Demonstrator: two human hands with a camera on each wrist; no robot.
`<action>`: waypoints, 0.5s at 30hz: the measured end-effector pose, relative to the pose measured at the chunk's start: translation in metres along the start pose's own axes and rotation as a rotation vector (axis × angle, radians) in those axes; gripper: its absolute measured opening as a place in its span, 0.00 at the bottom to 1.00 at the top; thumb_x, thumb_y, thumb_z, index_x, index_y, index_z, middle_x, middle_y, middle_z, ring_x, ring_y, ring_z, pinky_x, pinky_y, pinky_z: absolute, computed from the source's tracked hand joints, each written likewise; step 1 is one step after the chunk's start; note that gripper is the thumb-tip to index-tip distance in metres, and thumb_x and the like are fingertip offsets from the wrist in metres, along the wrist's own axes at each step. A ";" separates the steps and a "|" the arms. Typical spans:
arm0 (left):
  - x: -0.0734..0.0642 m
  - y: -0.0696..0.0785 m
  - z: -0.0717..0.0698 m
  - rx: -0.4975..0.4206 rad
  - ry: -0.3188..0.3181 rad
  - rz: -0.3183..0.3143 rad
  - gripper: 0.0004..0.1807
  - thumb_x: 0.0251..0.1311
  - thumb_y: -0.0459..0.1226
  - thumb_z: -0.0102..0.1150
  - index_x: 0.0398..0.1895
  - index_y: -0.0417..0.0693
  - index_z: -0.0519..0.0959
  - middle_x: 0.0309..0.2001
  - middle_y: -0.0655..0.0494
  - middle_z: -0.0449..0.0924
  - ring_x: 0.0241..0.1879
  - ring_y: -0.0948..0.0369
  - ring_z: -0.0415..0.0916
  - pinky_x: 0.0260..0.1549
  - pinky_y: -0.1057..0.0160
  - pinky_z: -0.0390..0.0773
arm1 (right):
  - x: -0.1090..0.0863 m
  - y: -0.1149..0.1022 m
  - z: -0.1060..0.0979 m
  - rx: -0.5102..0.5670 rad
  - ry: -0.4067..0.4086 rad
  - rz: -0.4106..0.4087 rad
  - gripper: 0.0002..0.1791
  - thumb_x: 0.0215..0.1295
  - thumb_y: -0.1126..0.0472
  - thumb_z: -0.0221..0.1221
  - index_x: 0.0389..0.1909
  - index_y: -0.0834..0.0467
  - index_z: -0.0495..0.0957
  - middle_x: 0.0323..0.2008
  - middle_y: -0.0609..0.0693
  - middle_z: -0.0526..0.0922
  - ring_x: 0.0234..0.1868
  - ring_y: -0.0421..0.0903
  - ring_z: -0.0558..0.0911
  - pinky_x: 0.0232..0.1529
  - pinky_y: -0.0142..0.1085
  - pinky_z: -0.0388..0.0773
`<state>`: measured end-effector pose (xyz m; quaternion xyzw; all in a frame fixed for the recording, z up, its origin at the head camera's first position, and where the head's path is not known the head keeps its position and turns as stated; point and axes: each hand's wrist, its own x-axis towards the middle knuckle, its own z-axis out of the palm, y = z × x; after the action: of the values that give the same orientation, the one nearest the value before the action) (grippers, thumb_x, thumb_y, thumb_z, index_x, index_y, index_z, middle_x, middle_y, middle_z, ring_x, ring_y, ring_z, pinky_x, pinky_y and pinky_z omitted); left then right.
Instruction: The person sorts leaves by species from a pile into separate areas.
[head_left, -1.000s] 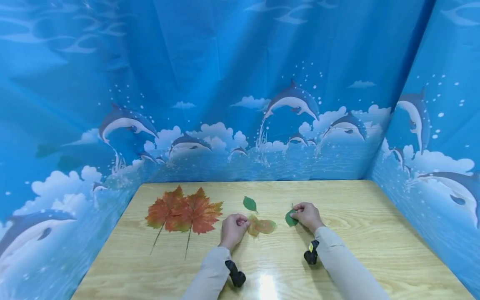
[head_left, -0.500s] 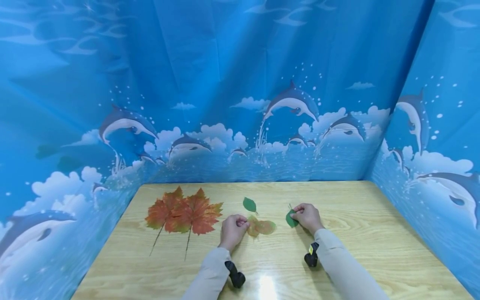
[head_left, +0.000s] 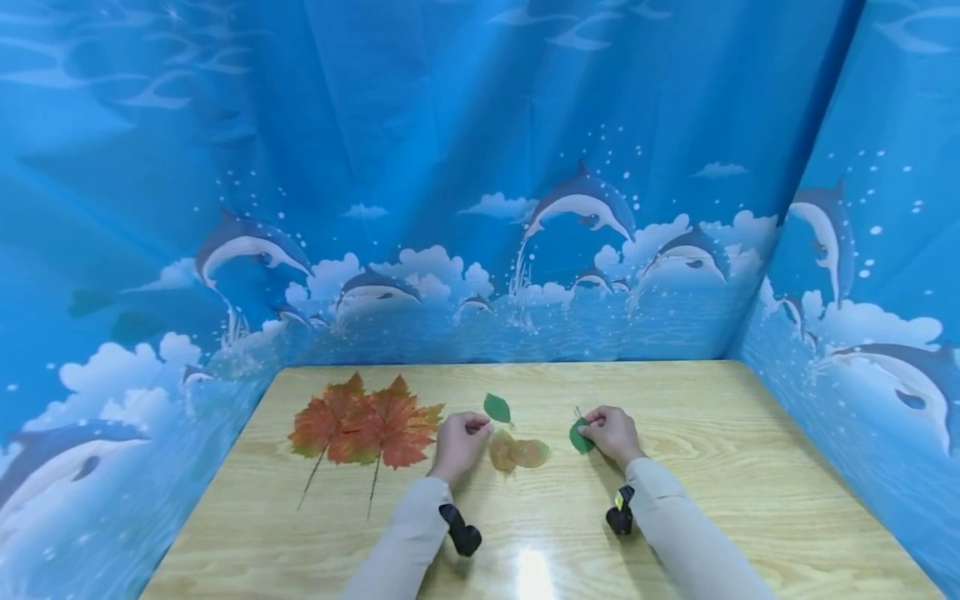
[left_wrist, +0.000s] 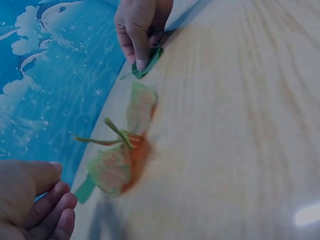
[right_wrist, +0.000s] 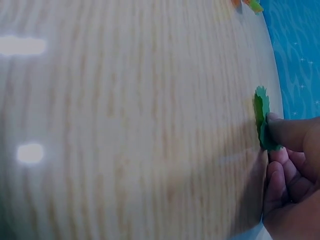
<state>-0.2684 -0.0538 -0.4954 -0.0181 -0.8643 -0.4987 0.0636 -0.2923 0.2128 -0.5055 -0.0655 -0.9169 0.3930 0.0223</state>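
Note:
My right hand (head_left: 613, 435) pinches a toothed green leaf (right_wrist: 261, 117) between thumb and fingers, low over the wooden table. Two thin stems stick out past its far end in the head view. My left hand (head_left: 460, 442) has its fingers loosely bent and holds nothing; its fingertips are beside another green leaf (head_left: 497, 408) lying flat. Between the hands lie two overlapping orange-green leaves (head_left: 517, 452), their stems standing up in the left wrist view. That view shows the left hand's thumb (left_wrist: 47, 175) apart from these leaves.
Two large red-orange maple leaves (head_left: 363, 421) with long dark stems lie to the left of the left hand. The wooden table (head_left: 712, 517) meets a blue dolphin-print backdrop (head_left: 450, 208) at its back and sides. Black wrist cameras (head_left: 620, 510) sit on both wrists.
My left hand has moved off the orange-green leaves, slightly left and away from me, toward the lone green leaf. The right hand keeps pinching its leaf; a second stem has come into sight.

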 end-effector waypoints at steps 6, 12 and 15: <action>0.015 0.017 0.008 0.002 -0.027 -0.002 0.06 0.59 0.37 0.65 0.36 0.44 0.85 0.31 0.56 0.82 0.30 0.61 0.78 0.30 0.62 0.78 | 0.001 0.001 -0.001 -0.005 0.007 -0.016 0.10 0.58 0.63 0.65 0.36 0.66 0.79 0.30 0.54 0.80 0.33 0.48 0.78 0.38 0.42 0.75; 0.016 0.013 0.032 0.024 0.004 -0.027 0.11 0.54 0.39 0.70 0.37 0.42 0.84 0.30 0.56 0.81 0.29 0.62 0.77 0.28 0.63 0.77 | -0.001 0.003 0.001 0.001 0.007 -0.020 0.10 0.58 0.63 0.66 0.37 0.66 0.80 0.30 0.55 0.80 0.33 0.48 0.78 0.37 0.42 0.76; 0.013 0.009 0.041 0.019 0.025 -0.034 0.11 0.52 0.38 0.71 0.36 0.42 0.84 0.29 0.56 0.80 0.28 0.62 0.77 0.28 0.62 0.77 | -0.003 0.003 0.001 0.007 0.011 -0.017 0.10 0.58 0.64 0.66 0.37 0.66 0.80 0.29 0.54 0.79 0.32 0.47 0.77 0.36 0.42 0.75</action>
<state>-0.2839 -0.0141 -0.5060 0.0033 -0.8682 -0.4917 0.0661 -0.2895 0.2140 -0.5088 -0.0596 -0.9160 0.3956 0.0307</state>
